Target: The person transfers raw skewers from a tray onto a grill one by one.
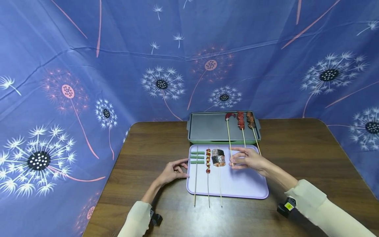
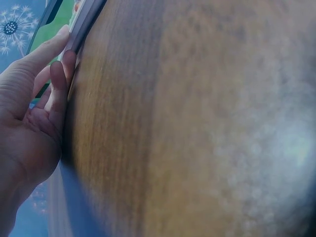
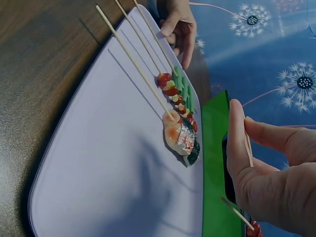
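My right hand (image 1: 247, 160) pinches the lower stick of a skewer (image 1: 229, 138) between thumb and fingers, over the right part of a lilac tray (image 1: 242, 184). Its dark red, curved food piece (image 1: 229, 115) lies at the grey griddle plate (image 1: 210, 126). At the tray's left rim, my left hand (image 1: 173, 170) touches the edge with thumb and forefinger spread along it. On the tray lie a green-bean-like skewer (image 1: 197, 157), a skewer of small red and yellow pieces (image 1: 208, 161) and a thick skewer with dark, silvery skin (image 1: 218, 157). Their sticks overhang the front edge.
Two more skewers, one with red meat (image 1: 240, 120) and one with brown meat (image 1: 250, 119), lie at the griddle's right end, sticks reaching toward the tray. The griddle has side handles and a green base (image 3: 213, 148). Blue dandelion-print cloth (image 1: 189, 75) hangs behind the wooden table (image 1: 148, 144).
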The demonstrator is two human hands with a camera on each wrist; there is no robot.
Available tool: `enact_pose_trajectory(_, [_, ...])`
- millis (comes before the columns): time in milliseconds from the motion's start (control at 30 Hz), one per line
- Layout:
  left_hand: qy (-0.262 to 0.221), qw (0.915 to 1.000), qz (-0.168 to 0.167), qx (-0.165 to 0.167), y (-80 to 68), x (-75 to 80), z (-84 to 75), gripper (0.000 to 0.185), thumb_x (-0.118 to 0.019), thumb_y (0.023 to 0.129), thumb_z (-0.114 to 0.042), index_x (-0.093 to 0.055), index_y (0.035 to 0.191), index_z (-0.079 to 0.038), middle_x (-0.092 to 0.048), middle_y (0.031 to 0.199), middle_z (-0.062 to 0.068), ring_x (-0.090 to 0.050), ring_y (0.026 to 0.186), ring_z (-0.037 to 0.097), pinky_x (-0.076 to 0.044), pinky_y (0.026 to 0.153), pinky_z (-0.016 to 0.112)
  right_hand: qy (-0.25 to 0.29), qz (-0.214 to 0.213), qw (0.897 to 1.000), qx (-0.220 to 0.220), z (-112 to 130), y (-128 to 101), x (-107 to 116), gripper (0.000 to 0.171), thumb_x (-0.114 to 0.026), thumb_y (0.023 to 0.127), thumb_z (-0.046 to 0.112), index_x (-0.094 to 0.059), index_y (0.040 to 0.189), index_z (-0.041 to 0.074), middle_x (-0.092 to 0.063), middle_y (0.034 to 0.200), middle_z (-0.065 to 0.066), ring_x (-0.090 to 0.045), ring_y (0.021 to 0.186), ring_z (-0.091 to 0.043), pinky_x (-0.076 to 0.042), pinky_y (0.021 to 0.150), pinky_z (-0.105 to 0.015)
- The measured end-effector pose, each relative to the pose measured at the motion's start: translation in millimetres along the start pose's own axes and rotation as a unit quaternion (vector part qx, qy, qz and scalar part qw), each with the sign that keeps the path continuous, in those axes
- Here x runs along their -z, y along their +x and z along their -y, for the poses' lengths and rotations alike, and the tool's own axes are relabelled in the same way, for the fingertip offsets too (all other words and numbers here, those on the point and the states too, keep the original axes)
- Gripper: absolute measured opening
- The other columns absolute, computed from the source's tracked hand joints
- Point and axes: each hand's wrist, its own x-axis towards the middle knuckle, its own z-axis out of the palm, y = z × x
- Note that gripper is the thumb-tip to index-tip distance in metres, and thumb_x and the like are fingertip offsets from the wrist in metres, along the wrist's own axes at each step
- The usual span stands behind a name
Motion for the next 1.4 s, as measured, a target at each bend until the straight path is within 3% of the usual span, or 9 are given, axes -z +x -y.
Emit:
enact_pose_trajectory(167, [0.001,1.0,0.001,-0.004,-0.5,-0.2,-0.1,0.07,-0.083,0.082,0.0,-0.053,0.144,0.004,-0.067,0.114,0.031,-0.063,0.069,-0.001,-0.048,0.065,0.014,-0.015,-0.013,1.0,0.009,0,4,-4,0.073,-0.058,0.099,-0.005,-0.015,0.156,-0.014,-0.067,0.101,-0.006,-0.075,0.097,-0.02,-0.06,0.09,-0.038])
enact_pose_trajectory(467, [-0.001,1.0,0.003,0.0,-0.1,-0.1,1.1,0.069,-0.083,0.082,0.0,-0.054,0.144,0.002,-0.067,0.115,0.029,-0.063,0.07,0.0,-0.048,0.065,0.014,-0.08,-0.051,0.995,0.025,-7,7,-10,0.069,-0.059,0.098,-0.006,-0.02,0.154,-0.017,-0.067,0.109,-0.025,-0.076,0.095,-0.027,-0.062,0.084,-0.036])
enact_pose_trajectory(900, [0.004,1.0,0.001,0.0,-0.6,-0.6,1.8,0.068,-0.082,0.082,0.002,-0.055,0.144,0.001,-0.067,0.116,0.028,-0.062,0.071,0.0,-0.047,0.064,0.014,-0.083,-0.051,0.995,0.03,-14,4,-6,0.065,-0.059,0.098,-0.005,-0.024,0.152,-0.018,-0.07,0.107,-0.025,-0.074,0.088,-0.019,-0.062,0.083,-0.038])
enact_pose_trajectory(1133, [0.006,0.9999,0.007,-0.008,-0.3,-0.3,2.1,0.068,-0.082,0.083,0.0,-0.053,0.144,0.004,-0.067,0.116,0.03,-0.061,0.071,-0.001,-0.046,0.063,0.014,-0.076,-0.022,0.996,0.045,-16,-18,-1,0.063,-0.057,0.099,-0.005,-0.023,0.149,-0.022,-0.071,0.1,-0.019,-0.076,0.086,-0.017,-0.063,0.08,-0.036])
enact_pose_trajectory(1300, [0.008,0.9999,0.009,-0.007,-1.7,0.1,1.8,0.068,-0.082,0.084,-0.002,-0.053,0.144,0.004,-0.068,0.115,0.027,-0.061,0.072,-0.001,-0.047,0.064,0.014,-0.092,0.018,0.991,0.092,-27,-39,11,0.061,-0.059,0.099,-0.002,-0.026,0.145,-0.025,-0.074,0.101,-0.013,-0.077,0.088,-0.017,-0.063,0.079,-0.041])
enact_pose_trajectory(1333, [0.009,0.9999,0.009,-0.007,-1.8,0.1,1.7,0.068,-0.082,0.084,-0.002,-0.053,0.144,0.005,-0.067,0.115,0.027,-0.061,0.072,-0.001,-0.047,0.064,0.014,-0.095,0.027,0.99,0.104,-31,-44,15,0.058,-0.059,0.099,-0.002,-0.031,0.145,-0.023,-0.075,0.101,-0.012,-0.077,0.089,-0.017,-0.062,0.079,-0.042])
enact_pose_trajectory(1400, [0.009,0.9999,0.008,-0.007,-1.7,-0.1,1.2,0.067,-0.082,0.084,-0.001,-0.053,0.144,0.005,-0.067,0.115,0.029,-0.061,0.071,-0.001,-0.047,0.064,0.013,-0.108,0.042,0.985,0.127,-38,-52,24,0.049,-0.061,0.099,-0.001,-0.047,0.145,-0.007,-0.076,0.102,-0.008,-0.076,0.091,-0.015,-0.063,0.078,-0.041])
